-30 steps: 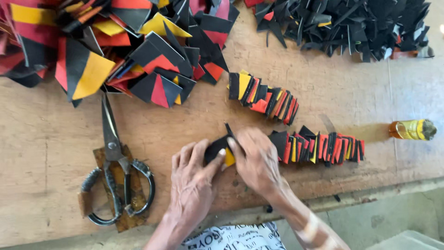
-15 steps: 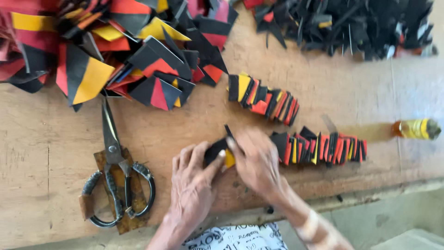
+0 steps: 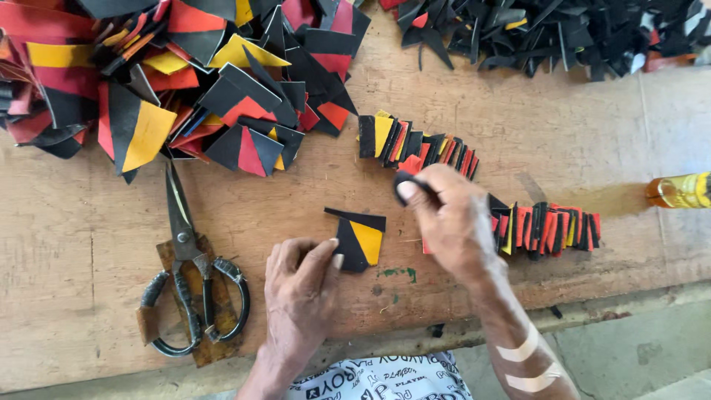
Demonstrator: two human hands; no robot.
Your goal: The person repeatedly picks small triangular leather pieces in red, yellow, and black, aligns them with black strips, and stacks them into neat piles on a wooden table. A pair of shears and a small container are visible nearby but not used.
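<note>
My left hand [image 3: 300, 285] rests on the wooden table [image 3: 89, 296], its thumb and fingers pinching the lower edge of a small black and yellow cut piece [image 3: 357, 238] that lies flat. My right hand [image 3: 448, 222] is raised slightly to the right, fingers closed on a small black piece [image 3: 406, 180] at the fingertips. Beyond my right hand lies an upper row of stacked black, red and yellow pieces [image 3: 415, 144]. To its right lies a second row of similar pieces [image 3: 552, 226].
A big pile of black, red and yellow offcuts [image 3: 163, 81] fills the far left. A heap of black scraps [image 3: 563, 30] lies at the far right. Large scissors [image 3: 189, 267] lie on a brown pad at the left. A yellow bottle [image 3: 681, 190] lies at the right edge.
My hands have parted. The right hand has lifted away to the right with a small black piece, and the black and yellow piece now shows flat under my left fingers.
</note>
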